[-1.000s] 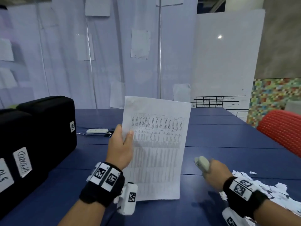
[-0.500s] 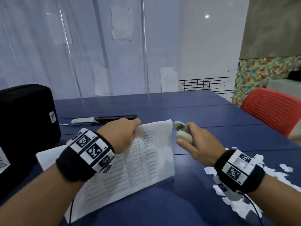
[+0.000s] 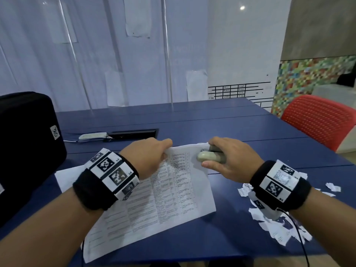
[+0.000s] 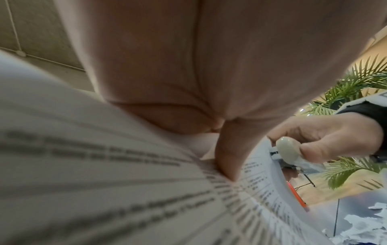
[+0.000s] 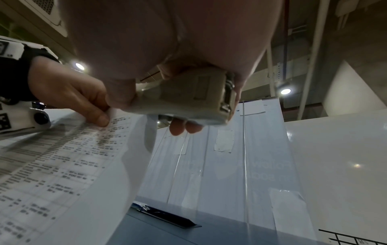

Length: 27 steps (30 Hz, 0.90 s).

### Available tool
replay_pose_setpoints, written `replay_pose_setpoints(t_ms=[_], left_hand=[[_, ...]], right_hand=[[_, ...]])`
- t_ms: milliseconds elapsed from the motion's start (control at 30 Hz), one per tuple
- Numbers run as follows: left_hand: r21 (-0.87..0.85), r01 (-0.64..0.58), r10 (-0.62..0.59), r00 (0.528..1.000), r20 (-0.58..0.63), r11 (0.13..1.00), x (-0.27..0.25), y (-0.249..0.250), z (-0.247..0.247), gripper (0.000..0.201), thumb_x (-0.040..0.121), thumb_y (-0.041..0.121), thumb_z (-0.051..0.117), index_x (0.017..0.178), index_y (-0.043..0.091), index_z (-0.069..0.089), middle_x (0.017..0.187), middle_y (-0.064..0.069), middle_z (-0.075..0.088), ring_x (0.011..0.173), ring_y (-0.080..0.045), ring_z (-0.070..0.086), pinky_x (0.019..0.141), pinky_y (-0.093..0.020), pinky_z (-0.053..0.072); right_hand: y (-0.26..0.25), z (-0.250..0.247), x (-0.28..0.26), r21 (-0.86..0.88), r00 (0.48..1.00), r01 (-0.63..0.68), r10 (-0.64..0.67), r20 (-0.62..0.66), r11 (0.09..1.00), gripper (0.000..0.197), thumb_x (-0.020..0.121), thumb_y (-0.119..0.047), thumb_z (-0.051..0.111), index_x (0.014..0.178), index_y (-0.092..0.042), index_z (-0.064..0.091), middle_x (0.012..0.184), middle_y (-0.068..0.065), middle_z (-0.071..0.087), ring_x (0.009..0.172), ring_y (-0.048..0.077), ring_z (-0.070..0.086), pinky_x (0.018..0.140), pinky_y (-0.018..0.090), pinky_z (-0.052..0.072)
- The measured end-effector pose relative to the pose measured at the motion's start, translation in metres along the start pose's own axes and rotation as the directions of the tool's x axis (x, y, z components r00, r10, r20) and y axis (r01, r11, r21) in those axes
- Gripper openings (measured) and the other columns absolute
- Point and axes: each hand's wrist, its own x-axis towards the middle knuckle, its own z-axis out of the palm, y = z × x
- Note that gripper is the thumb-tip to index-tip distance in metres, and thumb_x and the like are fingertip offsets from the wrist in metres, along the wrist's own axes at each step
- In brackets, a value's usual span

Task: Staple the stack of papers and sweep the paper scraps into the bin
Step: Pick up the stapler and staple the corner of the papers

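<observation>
White, thin and floppy, the stack of papers lies on the blue counter, its twelve-o'clock edge pinched by the left hand while the right hand grips a light, stiff stapler at the two-o'clock corner.

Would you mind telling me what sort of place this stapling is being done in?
Most likely an office or meeting room. A long blue table has a cable hatch set into its top, a whiteboard with a drawn grid stands behind it, and a red chair sits at the table's far right side.
</observation>
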Motion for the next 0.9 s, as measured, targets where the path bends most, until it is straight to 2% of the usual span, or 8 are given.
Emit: replay_pose_setpoints(t_ms=[133,200,267,400,500,667,800,900], left_hand=[[-0.005,-0.004,0.004,1.000,-0.001,1.000,0.000,-0.002,0.001,0.015,0.100,0.030,0.040,0.086,0.027,0.035,0.085,-0.001,0.059,0.075,-0.024,0.060,0.067,-0.043,0.052],[-0.012,-0.006,0.006,1.000,0.000,1.000,0.000,-0.002,0.001,0.015,0.100,0.030,0.040,0.086,0.028,0.034,0.086,-0.001,0.059,0.076,-0.024,0.060,0.068,-0.043,0.052],[-0.016,-0.010,0.010,1.000,-0.002,1.000,-0.001,-0.003,0.001,0.014,0.100,0.030,0.040,0.087,0.029,0.034,0.088,-0.001,0.060,0.078,-0.024,0.060,0.070,-0.044,0.052],[-0.013,-0.021,0.021,1.000,-0.008,1.000,-0.002,-0.006,0.000,0.012,0.100,0.030,0.040,0.089,0.029,0.035,0.089,-0.002,0.060,0.081,-0.025,0.059,0.072,-0.044,0.051],[-0.003,-0.029,0.029,0.999,-0.023,1.000,-0.003,-0.009,0.000,0.009,0.100,0.030,0.039,0.092,0.027,0.038,0.088,-0.002,0.060,0.082,-0.024,0.059,0.071,-0.041,0.050],[0.004,-0.031,0.031,0.999,-0.028,1.000,-0.004,-0.010,0.000,0.008,0.100,0.031,0.039,0.094,0.026,0.041,0.087,0.000,0.060,0.081,-0.022,0.059,0.069,-0.038,0.050],[0.000,-0.031,0.031,0.999,-0.031,1.000,-0.004,-0.011,0.002,0.009,0.100,0.031,0.040,0.092,0.028,0.038,0.087,0.000,0.060,0.080,-0.023,0.059,0.068,-0.039,0.050],[-0.008,-0.033,0.033,0.999,-0.035,0.999,-0.003,-0.012,0.003,0.009,0.100,0.031,0.039,0.092,0.028,0.039,0.086,0.001,0.059,0.080,-0.022,0.059,0.070,-0.040,0.051]], right_hand=[[0.001,-0.006,0.005,-0.006,0.999,0.016,-0.016,0.034,1.000,0.076,0.073,-0.079,0.037,0.111,-0.018,0.063,0.097,-0.005,0.072,0.081,0.020,0.059,0.067,0.030,0.038],[0.001,-0.007,0.007,0.000,0.999,0.015,-0.015,0.041,1.000,0.072,0.074,-0.077,0.047,0.110,-0.018,0.064,0.098,-0.004,0.072,0.088,0.023,0.064,0.069,0.032,0.043],[-0.001,-0.008,0.009,0.021,0.999,0.018,-0.018,0.039,1.000,0.060,0.079,-0.068,0.063,0.108,-0.016,0.064,0.098,-0.003,0.071,0.089,0.024,0.063,0.071,0.033,0.046],[-0.004,-0.011,0.013,0.043,0.998,0.010,-0.012,0.054,0.999,0.048,0.082,-0.055,0.075,0.107,-0.015,0.064,0.095,-0.003,0.069,0.086,0.024,0.061,0.068,0.031,0.038],[-0.008,-0.015,0.016,0.051,0.996,0.008,-0.012,0.086,0.999,0.045,0.082,-0.052,0.076,0.104,-0.015,0.063,0.088,-0.007,0.064,0.080,0.021,0.056,0.066,0.030,0.036],[-0.014,-0.020,0.019,0.051,0.993,-0.003,-0.003,0.121,0.999,0.044,0.084,-0.051,0.075,0.107,-0.015,0.066,0.093,-0.002,0.068,0.086,0.023,0.060,0.073,0.036,0.049],[-0.017,-0.021,0.020,0.007,0.992,0.033,-0.033,0.124,0.999,0.042,0.087,-0.050,0.070,0.106,-0.013,0.065,0.094,-0.002,0.065,0.092,0.022,0.057,0.072,0.035,0.045],[-0.021,-0.019,0.018,-0.038,0.993,0.058,-0.054,0.101,0.998,0.038,0.089,-0.047,0.069,0.104,-0.013,0.066,0.088,-0.005,0.058,0.084,0.020,0.052,0.068,0.031,0.036]])
